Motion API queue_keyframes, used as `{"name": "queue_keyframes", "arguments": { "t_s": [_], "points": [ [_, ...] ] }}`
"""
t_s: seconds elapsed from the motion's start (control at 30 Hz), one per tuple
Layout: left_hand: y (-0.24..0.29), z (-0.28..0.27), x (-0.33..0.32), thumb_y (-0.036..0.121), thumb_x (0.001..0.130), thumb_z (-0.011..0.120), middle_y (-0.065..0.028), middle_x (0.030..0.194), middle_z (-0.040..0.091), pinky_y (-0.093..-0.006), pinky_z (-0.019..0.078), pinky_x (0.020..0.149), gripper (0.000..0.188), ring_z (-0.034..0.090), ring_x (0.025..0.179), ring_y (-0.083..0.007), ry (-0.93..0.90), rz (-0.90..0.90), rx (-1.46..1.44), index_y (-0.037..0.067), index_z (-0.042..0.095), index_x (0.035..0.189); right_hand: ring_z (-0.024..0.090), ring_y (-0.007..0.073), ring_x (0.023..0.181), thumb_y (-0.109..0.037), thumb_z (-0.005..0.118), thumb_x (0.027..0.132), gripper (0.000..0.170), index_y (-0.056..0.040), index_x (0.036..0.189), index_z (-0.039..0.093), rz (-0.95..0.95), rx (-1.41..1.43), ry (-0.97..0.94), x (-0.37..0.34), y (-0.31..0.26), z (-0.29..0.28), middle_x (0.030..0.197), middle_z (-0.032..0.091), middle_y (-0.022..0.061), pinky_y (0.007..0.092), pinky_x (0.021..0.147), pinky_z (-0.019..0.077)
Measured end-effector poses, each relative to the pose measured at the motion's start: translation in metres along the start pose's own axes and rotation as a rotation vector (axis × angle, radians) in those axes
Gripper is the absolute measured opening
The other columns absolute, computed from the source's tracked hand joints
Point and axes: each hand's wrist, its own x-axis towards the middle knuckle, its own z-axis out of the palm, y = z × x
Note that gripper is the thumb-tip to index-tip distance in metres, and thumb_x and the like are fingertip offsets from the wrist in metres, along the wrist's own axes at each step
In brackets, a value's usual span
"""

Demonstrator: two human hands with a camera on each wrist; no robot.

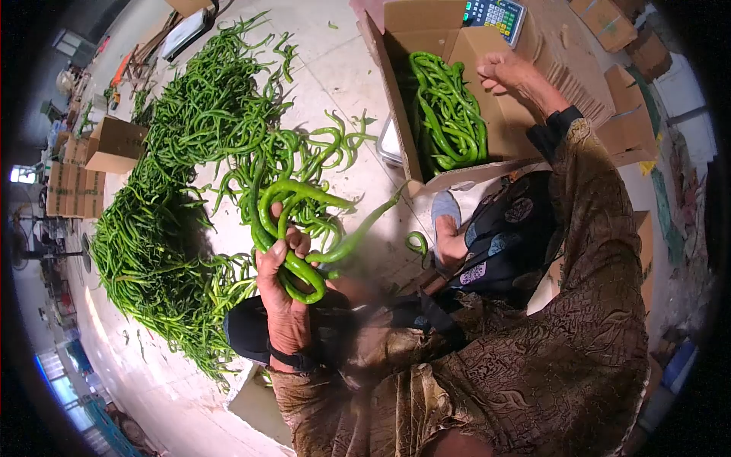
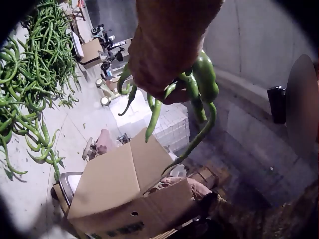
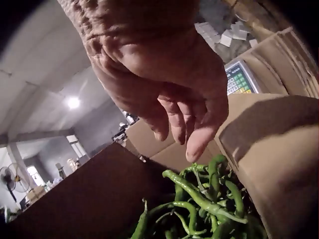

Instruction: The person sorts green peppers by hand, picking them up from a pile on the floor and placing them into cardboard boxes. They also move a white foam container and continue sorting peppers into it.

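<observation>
Head: left hand (image 1: 282, 286) gripped peppers (image 1: 304, 273) near the pile (image 1: 198, 129), likely mid-boxing. Left wrist: they dangled, box (image 2: 107, 179) beyond. Right wrist: right hand (image 3: 162, 74) hung loosely curled, empty, over boxed peppers (image 3: 199, 195); next move probably called for adding those.

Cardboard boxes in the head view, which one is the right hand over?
The open box at the top, right of centre, with green peppers inside. Only this one has the right hand above it.
</observation>
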Motion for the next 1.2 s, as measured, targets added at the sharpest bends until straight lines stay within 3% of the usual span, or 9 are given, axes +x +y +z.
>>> {"name": "queue_keyframes", "arguments": {
  "t_s": [0.2, 0.33, 0.4, 0.67, 0.77, 0.87, 1.03, 1.13, 1.2],
  "points": [
    [0.001, 0.002, -0.001, 0.015, 0.079, 0.064, -0.0059, 0.088, 0.05, -0.0279, 0.0487, 0.055, 0.065, 0.05, 0.072, -0.0148, -0.013, -0.004, -0.077, 0.006, 0.039, 0.138, 0.059, 0.0092, 0.067, -0.024, 0.058, 0.09, 0.026, -0.0005, 0.102, 0.063, -0.25, -0.288, -0.316, -0.058, -0.063, 0.04, 0.083, 0.062, 0.0029, 0.0256, 0.057, 0.0493],
    [0.002, 0.006, 0.001, 0.014, 0.079, 0.064, -0.0068, 0.088, 0.05, -0.0288, 0.0497, 0.057, 0.063, 0.052, 0.073, -0.0159, -0.074, -0.011, -0.081, 0.005, 0.04, 0.137, 0.062, 0.0167, 0.071, -0.02, 0.064, 0.083, 0.024, 0.0001, 0.097, 0.065, -0.931, -0.307, -0.335, -0.143, -0.123, 0.093, 0.085, 0.065, 0.0109, 0.0323, 0.066, 0.0489],
    [-0.001, 0.006, 0.002, 0.013, 0.08, 0.064, -0.0074, 0.088, 0.05, -0.0286, 0.0488, 0.056, 0.061, 0.052, 0.072, -0.0158, -0.071, 0.003, -0.027, 0.004, 0.041, 0.136, 0.063, 0.0238, 0.072, -0.018, 0.065, 0.084, 0.021, 0.0001, 0.096, 0.065, -1.021, -0.363, -0.464, -0.172, -0.137, 0.112, 0.084, 0.064, 0.0135, 0.0352, 0.068, 0.0488],
    [0.004, 0.009, -0.002, 0.011, 0.081, 0.062, -0.0075, 0.09, 0.054, -0.0371, 0.0514, 0.077, 0.061, 0.057, 0.078, -0.0184, -0.055, 0.069, -0.01, 0.004, 0.039, 0.137, 0.063, 0.0265, 0.069, -0.016, 0.061, 0.089, 0.021, 0.0005, 0.102, 0.063, -0.902, -0.349, -0.784, -0.199, -0.128, 0.164, 0.078, 0.063, 0.0143, 0.0357, 0.065, 0.0486],
    [0.007, -0.002, 0.001, 0.01, 0.082, 0.062, -0.0076, 0.088, 0.054, -0.0376, 0.051, 0.076, 0.061, 0.057, 0.078, -0.0191, -0.052, 0.124, -0.08, 0.005, 0.039, 0.138, 0.061, 0.022, 0.06, -0.019, 0.057, 0.091, 0.025, 0.0015, 0.105, 0.062, -0.409, -0.162, -1.011, -0.193, -0.126, 0.144, 0.071, 0.062, 0.0111, 0.035, 0.06, 0.0483],
    [0.007, -0.01, 0.003, 0.011, 0.085, 0.06, -0.0065, 0.087, 0.054, -0.0383, 0.0493, 0.077, 0.058, 0.057, 0.08, -0.0198, -0.043, 0.132, -0.153, 0.008, 0.039, 0.138, 0.055, 0.0158, 0.053, -0.022, 0.057, 0.091, 0.028, 0.0007, 0.106, 0.062, -0.52, -0.061, -0.821, -0.179, -0.111, 0.13, 0.066, 0.06, 0.0063, 0.0316, 0.054, 0.0463],
    [0.007, -0.003, 0.002, 0.013, 0.085, 0.061, -0.0067, 0.089, 0.055, -0.0374, 0.0494, 0.075, 0.057, 0.057, 0.078, -0.0199, -0.144, 0.106, -0.218, 0.011, 0.04, 0.138, 0.043, 0.0028, 0.055, -0.04, 0.053, 0.093, 0.042, -0.0065, 0.117, 0.06, -0.192, 0.132, -0.535, -0.168, -0.11, 0.098, 0.074, 0.054, -0.0038, 0.0178, 0.046, 0.0321],
    [0.006, -0.002, 0.002, 0.013, 0.085, 0.061, -0.0073, 0.088, 0.055, -0.0364, 0.0497, 0.073, 0.058, 0.057, 0.076, -0.0202, -0.208, 0.097, -0.224, 0.011, 0.04, 0.138, 0.041, -0.0008, 0.055, -0.039, 0.054, 0.093, 0.043, -0.0099, 0.125, 0.057, -0.339, -0.122, -0.208, -0.134, -0.111, 0.05, 0.074, 0.055, -0.0055, 0.0164, 0.044, 0.0258],
    [0.005, -0.001, 0.002, 0.015, 0.084, 0.062, -0.0078, 0.088, 0.054, -0.0354, 0.05, 0.071, 0.058, 0.057, 0.073, -0.0208, -0.212, 0.097, -0.205, 0.01, 0.04, 0.138, 0.053, 0.0042, 0.067, -0.036, 0.055, 0.093, 0.045, -0.009, 0.129, 0.055, -0.344, -0.137, -0.213, -0.095, -0.088, 0.024, 0.084, 0.061, -0.0007, 0.0186, 0.054, 0.0389]
  ]
}}
